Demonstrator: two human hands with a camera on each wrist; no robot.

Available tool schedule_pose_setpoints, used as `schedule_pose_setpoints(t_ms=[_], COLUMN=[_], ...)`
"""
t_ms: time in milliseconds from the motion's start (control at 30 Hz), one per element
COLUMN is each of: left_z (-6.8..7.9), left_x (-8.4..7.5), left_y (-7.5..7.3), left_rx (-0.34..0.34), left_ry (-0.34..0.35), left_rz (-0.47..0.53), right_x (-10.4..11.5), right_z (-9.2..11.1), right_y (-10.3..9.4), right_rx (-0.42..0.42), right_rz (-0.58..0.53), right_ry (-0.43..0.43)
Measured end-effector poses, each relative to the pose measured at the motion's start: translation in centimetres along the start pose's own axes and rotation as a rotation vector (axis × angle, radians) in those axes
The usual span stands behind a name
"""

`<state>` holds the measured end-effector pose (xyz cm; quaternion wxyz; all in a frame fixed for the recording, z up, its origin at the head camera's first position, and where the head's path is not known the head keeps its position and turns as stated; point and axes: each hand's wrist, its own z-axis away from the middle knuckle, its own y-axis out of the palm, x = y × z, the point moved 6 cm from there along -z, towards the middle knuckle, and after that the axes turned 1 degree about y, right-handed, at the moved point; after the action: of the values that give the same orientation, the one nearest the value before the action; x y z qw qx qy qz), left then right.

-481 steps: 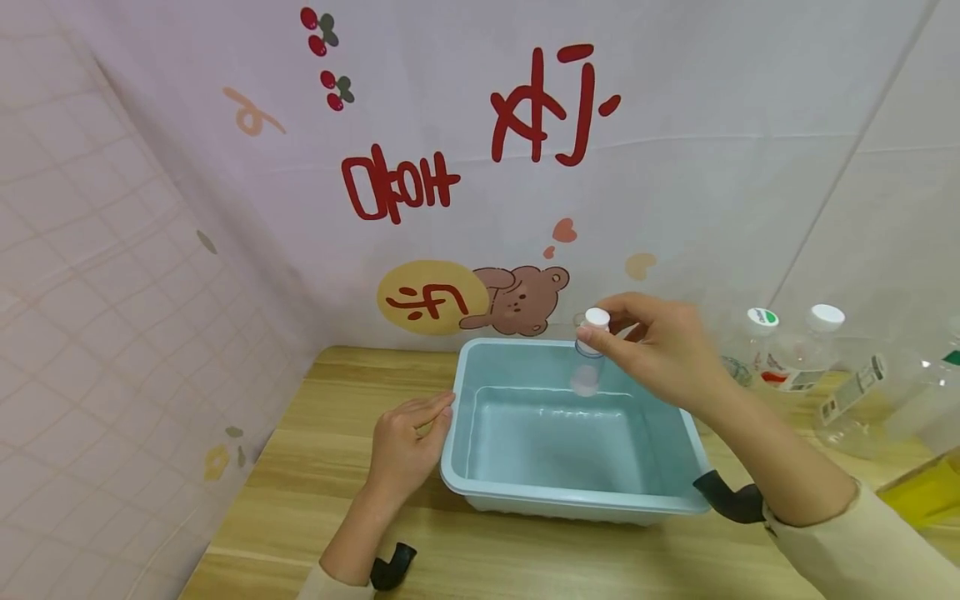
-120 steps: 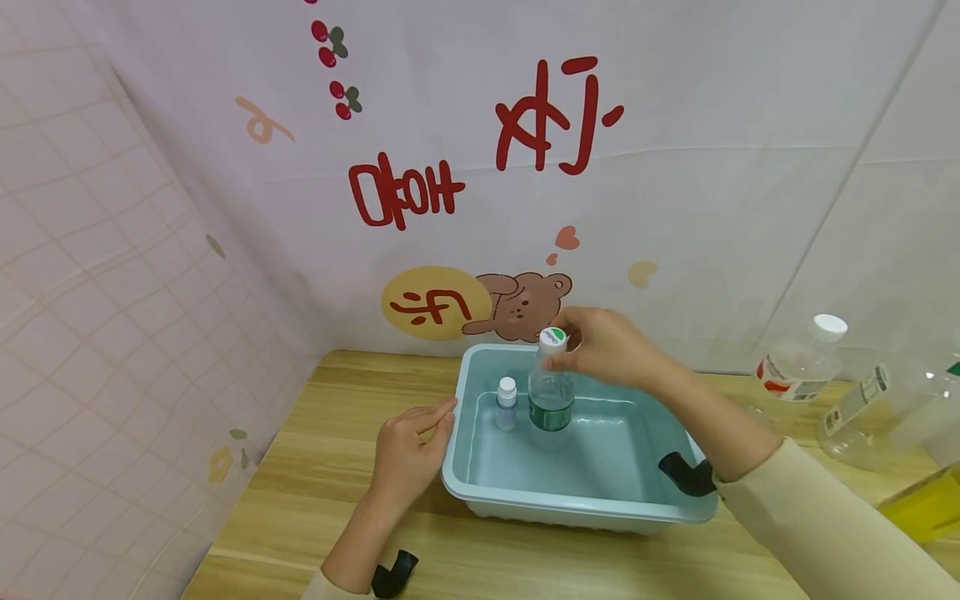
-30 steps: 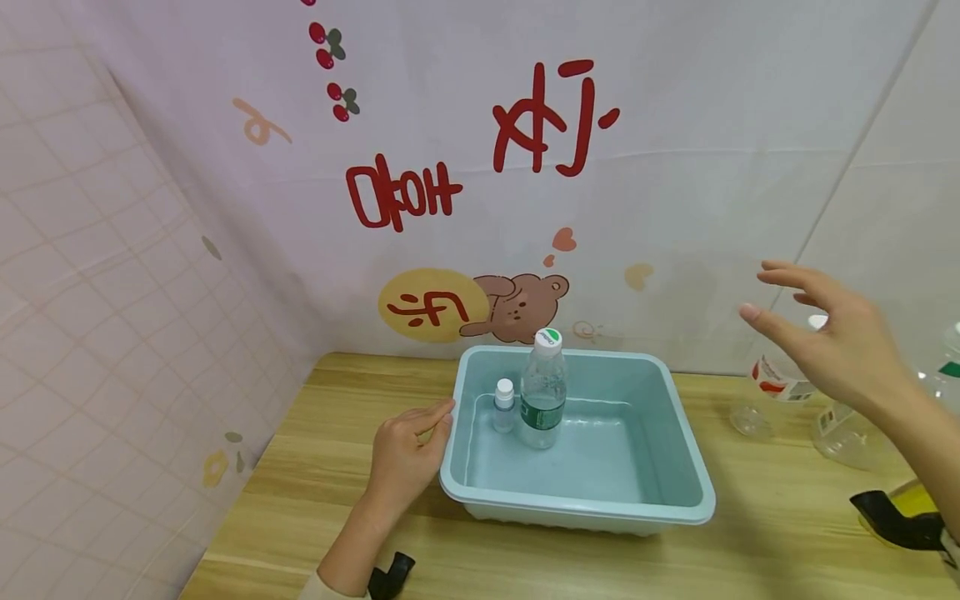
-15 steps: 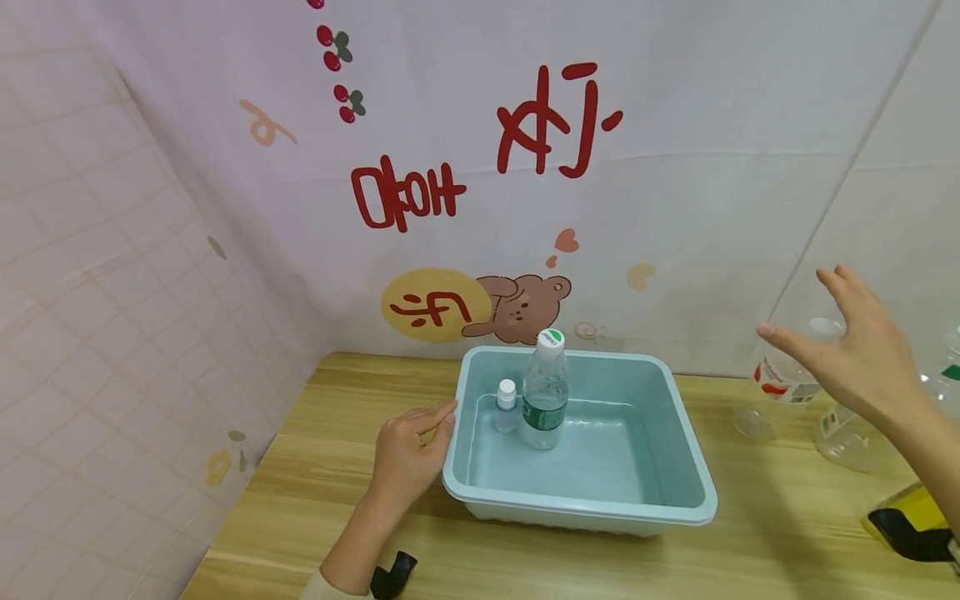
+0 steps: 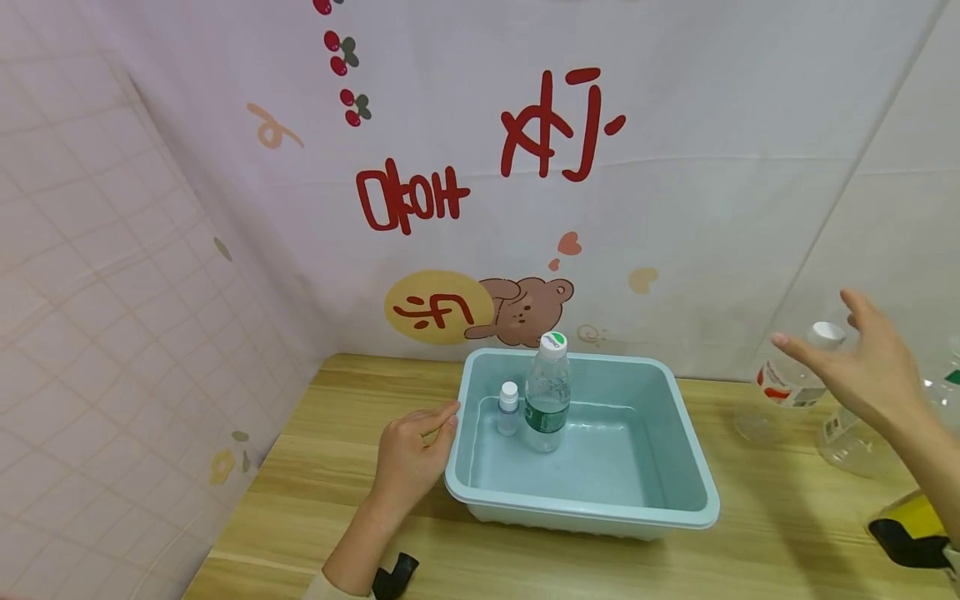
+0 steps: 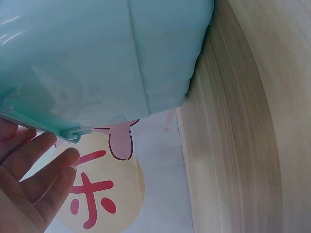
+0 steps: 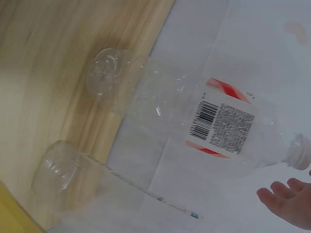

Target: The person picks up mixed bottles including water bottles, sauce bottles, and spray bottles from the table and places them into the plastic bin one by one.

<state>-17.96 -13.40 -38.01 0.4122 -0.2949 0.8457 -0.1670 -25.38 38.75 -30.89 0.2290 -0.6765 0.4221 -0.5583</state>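
Note:
My left hand [image 5: 412, 450] touches the left rim of a light blue plastic basin [image 5: 585, 510]; in the left wrist view its fingers [image 6: 46, 182] are spread and fairly straight beneath the rim. Inside the basin stand a small white-capped bottle [image 5: 508, 408] and a taller clear bottle [image 5: 547, 398] with a green label, both upright and close together. My right hand [image 5: 873, 371], thumb and fingers apart and holding nothing, is beside the white cap of a clear bottle [image 5: 783, 387] with a red and white label. In the right wrist view, fingertips [image 7: 278, 191] appear beside that bottle's neck.
Another clear bottle [image 5: 847, 442] stands to the right, partly behind my right forearm. A bottle of yellow liquid [image 5: 911, 515] is near the right edge. Everything stands on a wooden table [image 5: 315, 483] against a printed wall cloth [image 5: 675, 217].
The small bottle, then the green-labelled bottle, were put into the basin and let go. My right hand has since moved right, to the red-labelled bottle. My left hand stays at the rim.

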Motion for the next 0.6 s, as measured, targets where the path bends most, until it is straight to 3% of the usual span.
schedule_pose_setpoints(t_ms=[267,600], left_z=[0.1,0.2], left_x=[0.1,0.1], left_y=[0.1,0.1], left_rx=[-0.006,-0.003], left_ry=[0.008,-0.005], left_rz=[0.003,0.020], right_x=[-2.0,-3.5], right_z=[0.4,0.7], right_y=[0.7,1.2], right_rx=[0.032,-0.022], right_rz=[-0.044,-0.058], right_ry=[0.130,0.142])
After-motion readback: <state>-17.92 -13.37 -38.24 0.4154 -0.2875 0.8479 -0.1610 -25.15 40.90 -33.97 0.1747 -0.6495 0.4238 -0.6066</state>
